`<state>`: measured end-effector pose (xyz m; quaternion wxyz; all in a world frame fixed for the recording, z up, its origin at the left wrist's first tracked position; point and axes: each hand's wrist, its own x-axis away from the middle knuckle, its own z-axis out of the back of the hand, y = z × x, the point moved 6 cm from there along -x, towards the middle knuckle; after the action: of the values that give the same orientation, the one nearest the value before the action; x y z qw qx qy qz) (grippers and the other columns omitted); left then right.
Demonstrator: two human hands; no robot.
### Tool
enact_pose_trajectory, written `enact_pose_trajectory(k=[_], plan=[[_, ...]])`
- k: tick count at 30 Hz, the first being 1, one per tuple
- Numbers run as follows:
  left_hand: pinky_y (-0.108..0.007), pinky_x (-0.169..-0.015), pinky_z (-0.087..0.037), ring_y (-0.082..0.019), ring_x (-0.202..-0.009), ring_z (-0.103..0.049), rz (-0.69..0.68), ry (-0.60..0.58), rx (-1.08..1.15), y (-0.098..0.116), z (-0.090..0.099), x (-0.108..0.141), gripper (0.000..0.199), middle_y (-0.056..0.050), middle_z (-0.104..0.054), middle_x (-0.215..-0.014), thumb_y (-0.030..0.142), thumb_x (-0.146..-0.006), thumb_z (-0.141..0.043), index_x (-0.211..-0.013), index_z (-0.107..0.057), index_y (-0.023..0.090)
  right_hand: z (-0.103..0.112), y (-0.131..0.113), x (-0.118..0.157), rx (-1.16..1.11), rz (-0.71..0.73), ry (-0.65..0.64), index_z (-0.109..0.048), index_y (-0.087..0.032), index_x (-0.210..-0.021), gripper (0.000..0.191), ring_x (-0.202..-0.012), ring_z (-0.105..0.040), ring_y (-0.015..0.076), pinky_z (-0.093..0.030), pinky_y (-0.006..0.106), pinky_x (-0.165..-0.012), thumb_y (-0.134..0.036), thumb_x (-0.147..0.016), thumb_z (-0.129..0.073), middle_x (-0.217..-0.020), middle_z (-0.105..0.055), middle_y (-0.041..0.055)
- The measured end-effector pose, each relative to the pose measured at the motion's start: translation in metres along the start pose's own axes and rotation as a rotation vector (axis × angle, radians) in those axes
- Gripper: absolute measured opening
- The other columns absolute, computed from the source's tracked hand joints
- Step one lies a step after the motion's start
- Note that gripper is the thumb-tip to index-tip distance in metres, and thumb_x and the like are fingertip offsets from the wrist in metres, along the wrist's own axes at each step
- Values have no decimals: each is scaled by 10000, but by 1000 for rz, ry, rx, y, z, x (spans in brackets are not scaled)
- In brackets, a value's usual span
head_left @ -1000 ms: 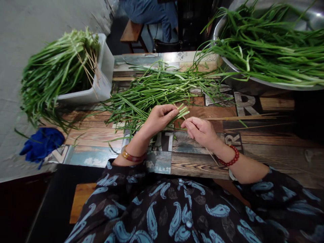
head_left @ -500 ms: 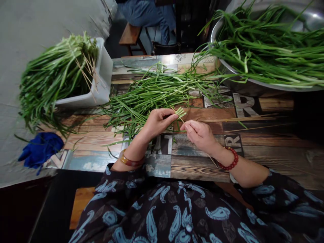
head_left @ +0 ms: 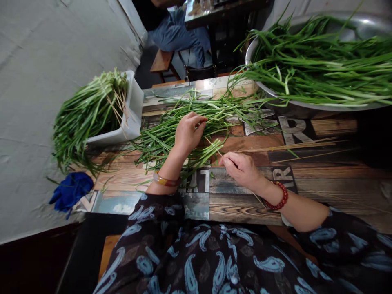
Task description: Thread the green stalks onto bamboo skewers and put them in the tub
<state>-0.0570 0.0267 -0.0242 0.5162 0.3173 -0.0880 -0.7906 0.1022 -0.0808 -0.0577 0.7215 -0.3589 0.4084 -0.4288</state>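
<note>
My right hand (head_left: 240,168) grips a thin bamboo skewer (head_left: 259,200); its pointed end comes out past the fingers toward the left. On that end sits a small row of garlic chives (head_left: 212,150), pale cut ends facing right and green leaves trailing left beneath my left wrist. My left hand (head_left: 190,132) is raised over the loose pile of chives (head_left: 171,127), thumb and forefinger pinched together at its near side. Whether a stalk is between those fingertips, I cannot make out.
At the left stands a white plastic bin (head_left: 134,110) with chives on skewers. A large metal basin (head_left: 252,51) heaped with chives is at the right. Bare skewers (head_left: 294,145) lie on the wood-patterned table (head_left: 241,206). A blue glove (head_left: 72,192) lies left; a seated person (head_left: 180,34) is beyond.
My left hand has let go of the chives on the skewer and moved up and away to the pile. My right hand keeps the skewer nearly in place. The view has shifted slightly.
</note>
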Motion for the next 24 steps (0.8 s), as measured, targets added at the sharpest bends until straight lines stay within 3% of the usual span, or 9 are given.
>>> enact_pose_trajectory(k=[5, 11, 15, 21, 24], plan=[[-380, -863, -437, -238, -933, -588, -89, -87, -175, 7, -16, -19, 150, -108, -664, -981, 174, -840, -605, -933, -722, 168, 7, -2, -2, -9, 4, 68, -638, -192, -776, 249, -530, -552, 111, -427, 226, -580, -191, -924, -439, -573, -599, -25], [-346, -808, -435, -213, -862, -570, -61, -9, -179, -16, 9, -6, 163, -76, -643, -876, 114, -838, -537, -829, -682, 188, 8, -2, 0, -7, 25, 78, -635, -201, -773, 244, -591, -602, 121, -450, 232, -617, -184, -923, -444, -651, -662, -1], [-349, -812, -435, -214, -865, -564, -39, -85, -190, -24, 18, 8, 163, -72, -631, -884, 105, -813, -546, -841, -686, 184, 4, -2, 4, -4, 54, 46, -636, -199, -786, 244, -675, -653, 139, -466, 243, -670, -162, -926, -440, -722, -702, 23], [-383, -835, -430, -239, -906, -550, -166, -255, -280, -11, 2, 13, 239, -104, -622, -946, 101, -825, -536, -944, -727, 179, 1, -2, 7, 17, 71, 19, -636, -196, -805, 247, -673, -648, 137, -468, 242, -680, -177, -946, -434, -720, -693, 17], [-395, -826, -425, -241, -891, -549, -195, -279, -321, -11, -1, 10, 207, -110, -622, -943, 129, -842, -543, -903, -734, 179, 3, -2, 6, 29, 85, 26, -636, -187, -810, 244, -644, -636, 129, -464, 235, -666, -173, -948, -435, -703, -685, 14]])
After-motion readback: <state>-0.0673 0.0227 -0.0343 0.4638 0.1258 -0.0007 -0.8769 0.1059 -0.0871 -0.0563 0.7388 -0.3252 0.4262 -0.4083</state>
